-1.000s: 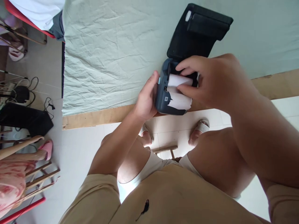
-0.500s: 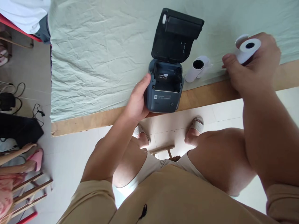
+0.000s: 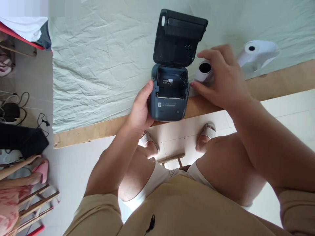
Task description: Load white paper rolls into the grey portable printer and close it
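Left hand (image 3: 142, 109) gripping an open printer (image 3: 169, 106) at the front edge of the bench (image 3: 103, 82); right hand (image 3: 225, 82) curved about the nearer paper roll (image 3: 201, 76), its grip indeterminable, a second roll (image 3: 246, 59) farther right.

- A tan shirt (image 3: 177, 203), short sleeves (image 3: 98, 209) at nine and three o'clock
- From here, a wispy black mark (image 3: 151, 223) near its six o'clock
- Off-white shorts (image 3: 158, 178), twelve o'clock of the shirt
- Pale open-toed slides (image 3: 209, 131), at eleven and one
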`<state>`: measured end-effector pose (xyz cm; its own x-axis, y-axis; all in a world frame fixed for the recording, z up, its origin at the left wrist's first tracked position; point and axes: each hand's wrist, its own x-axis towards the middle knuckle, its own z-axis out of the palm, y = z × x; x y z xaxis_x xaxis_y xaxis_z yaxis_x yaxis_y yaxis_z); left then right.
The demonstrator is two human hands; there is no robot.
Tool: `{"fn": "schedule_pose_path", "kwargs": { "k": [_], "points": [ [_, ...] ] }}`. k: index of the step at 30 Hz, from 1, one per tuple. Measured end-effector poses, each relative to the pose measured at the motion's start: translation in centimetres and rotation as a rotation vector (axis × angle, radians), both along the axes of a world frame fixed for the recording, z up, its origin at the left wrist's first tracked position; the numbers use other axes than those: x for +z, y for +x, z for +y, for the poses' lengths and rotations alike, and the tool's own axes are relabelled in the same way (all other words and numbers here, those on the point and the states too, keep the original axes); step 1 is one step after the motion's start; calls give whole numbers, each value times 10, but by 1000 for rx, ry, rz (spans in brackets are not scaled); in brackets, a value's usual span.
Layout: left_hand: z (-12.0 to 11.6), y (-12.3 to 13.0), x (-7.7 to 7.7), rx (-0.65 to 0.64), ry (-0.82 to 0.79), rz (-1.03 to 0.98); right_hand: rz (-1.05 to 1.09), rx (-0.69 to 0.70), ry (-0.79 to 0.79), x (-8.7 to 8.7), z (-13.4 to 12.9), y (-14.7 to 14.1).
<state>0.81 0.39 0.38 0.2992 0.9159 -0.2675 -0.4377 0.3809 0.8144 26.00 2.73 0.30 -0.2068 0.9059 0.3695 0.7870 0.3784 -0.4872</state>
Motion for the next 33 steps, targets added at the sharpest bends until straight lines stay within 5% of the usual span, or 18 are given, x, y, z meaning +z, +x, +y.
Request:
{"fn": "schedule_pose_path", "kwargs": {
  "k": [5,9,13,16,22,27,33],
  "points": [
    [0,1,-4,62,-7,13,132,-103,-131,-6,9,3],
    [-1,1,-3,54,8,6,326,-115,120,14,-8,-6],
    [-3,-1,4,-9,68,50,305,83,336,28,-28,-33],
    [-5,-3,7,-15,140,84,172,218,237,29,-32,-51],
    [-4,-5,7,-85,145,60,166,-1,114,34,-20,-63],
    [-4,-5,8,-94,133,59,201,103,-25,33,-15,-61],
    [-5,-2,8,-65,116,44,230,95,60,29,-22,-56]
  ]
}}
